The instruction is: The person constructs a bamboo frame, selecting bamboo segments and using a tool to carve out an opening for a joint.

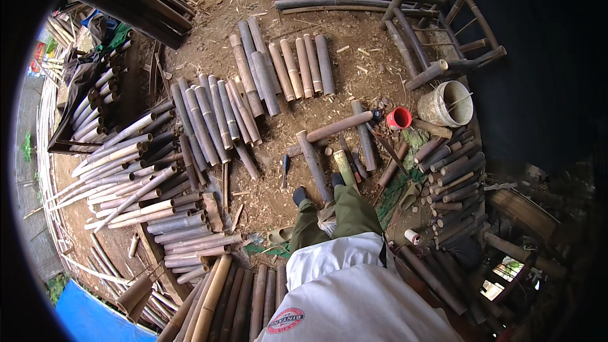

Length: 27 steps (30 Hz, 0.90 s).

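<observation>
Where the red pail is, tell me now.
The red pail is right of centre in the head view, just left of the larger whitish bucket.

- Both hands: could not be made out.
- Pale object between the knees: partly covered by the white shirt; kind undetermined.
- White shirt: cut off by the lower edge.
- Bamboo tubes, lower left: ran out of frame below.
- Blue sheet: clipped by the dark lens rim.
- Red bucket: contents unclear.
- Wood chips: too small to tell singly.
- Far right: detail lost in shadow.
</observation>
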Motion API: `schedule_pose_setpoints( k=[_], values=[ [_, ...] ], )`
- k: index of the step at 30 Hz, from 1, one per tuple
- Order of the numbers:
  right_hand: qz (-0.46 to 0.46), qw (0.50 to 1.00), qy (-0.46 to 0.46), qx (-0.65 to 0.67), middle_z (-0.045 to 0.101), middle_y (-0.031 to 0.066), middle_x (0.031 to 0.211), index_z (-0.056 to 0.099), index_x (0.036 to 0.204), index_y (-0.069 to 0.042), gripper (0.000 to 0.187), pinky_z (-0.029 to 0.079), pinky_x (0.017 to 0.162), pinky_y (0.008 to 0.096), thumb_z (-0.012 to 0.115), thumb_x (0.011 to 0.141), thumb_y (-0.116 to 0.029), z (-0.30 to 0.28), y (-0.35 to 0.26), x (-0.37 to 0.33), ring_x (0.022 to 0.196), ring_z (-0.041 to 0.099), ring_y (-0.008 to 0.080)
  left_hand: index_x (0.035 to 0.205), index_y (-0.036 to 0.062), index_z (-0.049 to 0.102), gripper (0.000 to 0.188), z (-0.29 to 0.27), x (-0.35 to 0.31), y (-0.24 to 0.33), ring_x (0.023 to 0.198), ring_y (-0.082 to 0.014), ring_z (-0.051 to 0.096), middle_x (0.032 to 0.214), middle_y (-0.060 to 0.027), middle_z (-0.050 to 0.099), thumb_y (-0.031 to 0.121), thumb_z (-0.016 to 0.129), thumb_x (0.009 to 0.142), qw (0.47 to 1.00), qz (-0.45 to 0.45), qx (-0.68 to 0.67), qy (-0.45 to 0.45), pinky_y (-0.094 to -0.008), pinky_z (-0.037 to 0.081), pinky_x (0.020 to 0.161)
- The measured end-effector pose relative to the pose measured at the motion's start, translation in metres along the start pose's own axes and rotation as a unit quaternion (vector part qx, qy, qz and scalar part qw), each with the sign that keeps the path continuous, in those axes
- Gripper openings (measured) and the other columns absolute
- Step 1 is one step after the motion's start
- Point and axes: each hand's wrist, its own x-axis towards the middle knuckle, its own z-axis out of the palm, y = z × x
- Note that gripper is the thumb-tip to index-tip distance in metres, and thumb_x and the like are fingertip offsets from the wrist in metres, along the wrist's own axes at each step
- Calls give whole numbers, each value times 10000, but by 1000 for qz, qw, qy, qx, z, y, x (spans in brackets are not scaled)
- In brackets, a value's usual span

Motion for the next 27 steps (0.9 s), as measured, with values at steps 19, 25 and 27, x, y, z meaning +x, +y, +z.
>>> schedule_pose_setpoints(
  k=[19,25,27],
  values=[
    [2,989,123,77,615,76,737,632,817,20,430,480,620,356,552,966,-375,-55,-19,59,664,565,150,906,-24,653,427,14,94,61,640,-152,519,718,-97,611,403,657,890,973,-126,-114,157,-351,434,583],
    [21,990,118,80,534,84,665,599,795,17,502,409,590,393,493,998,-430,8,41,66,646,484,130,856,-40,596,460,-25,82,77,639,-349,531,730,-262,563,413,590,930,990,-71,85,82,-425,442,644],
    [15,992,84,97,538,76,680,595,817,19,489,406,601,393,485,1004,-420,3,2,42,663,477,128,870,-46,589,409,-27,59,56,673,-341,568,741,-275,560,355,578,950,997,-17,11,80,-418,455,666]
  ],
)
